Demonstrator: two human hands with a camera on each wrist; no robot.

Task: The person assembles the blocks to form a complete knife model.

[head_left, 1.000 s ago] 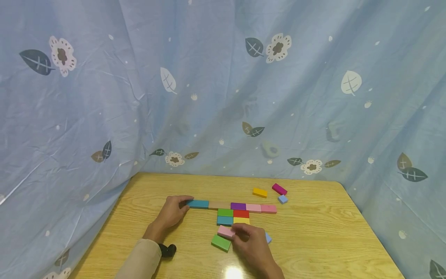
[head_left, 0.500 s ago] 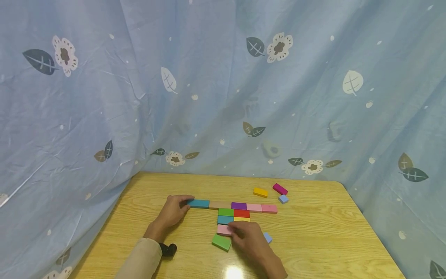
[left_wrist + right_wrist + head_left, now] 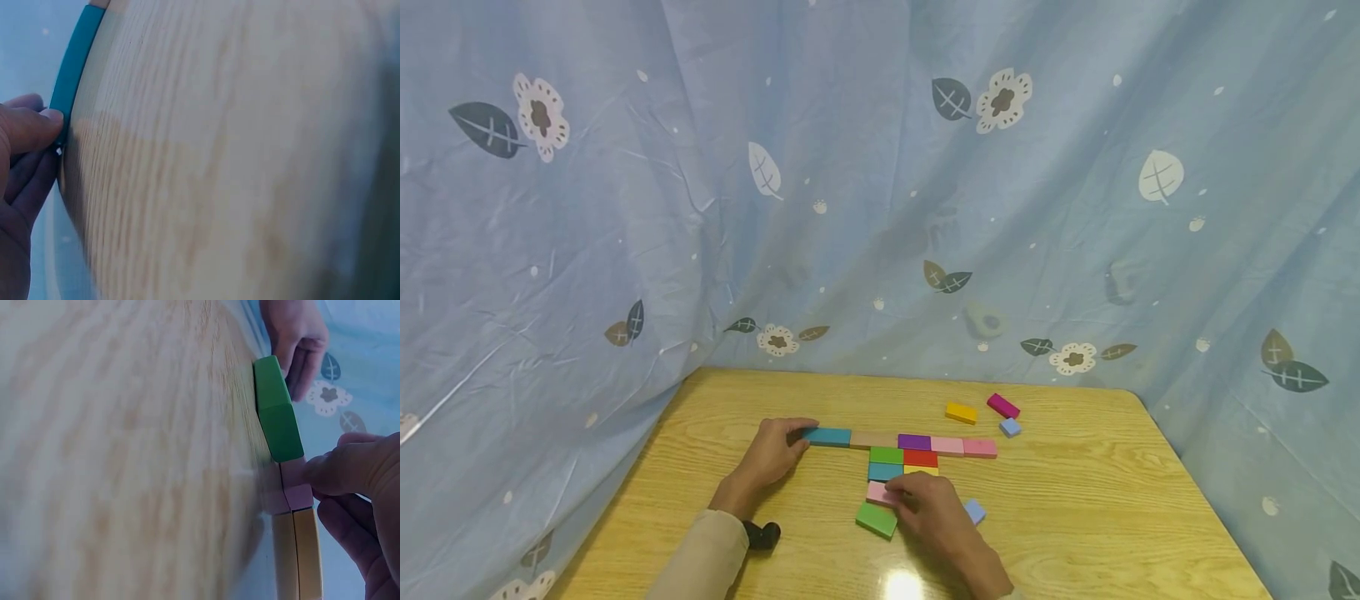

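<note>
My left hand (image 3: pixel 772 454) pinches the left end of a teal block (image 3: pixel 831 437), thumb against its near side in the left wrist view. That block ends a long row with a tan block (image 3: pixel 873 440), a purple block (image 3: pixel 914 442) and two pink ones. Below the row lie a green block (image 3: pixel 887 456), a red block (image 3: pixel 921 458), a blue block (image 3: pixel 886 472) and a partly covered yellow block (image 3: pixel 922 471). My right hand (image 3: pixel 936 510) pinches a small pink block (image 3: pixel 878 493) close below the blue block, its right end hidden by the fingers.
A loose green block (image 3: pixel 876 521) lies just below the pink one. A light blue block (image 3: pixel 974 512) is right of my right hand. Farther back are an orange block (image 3: pixel 961 413), a magenta block (image 3: pixel 1003 406) and a small light blue block (image 3: pixel 1010 427). A patterned curtain (image 3: pixel 880 208) surrounds the table.
My right hand has turned the small pink block straight and brought it up and slightly left, nearer the blue block. My left hand stays on the teal block.
</note>
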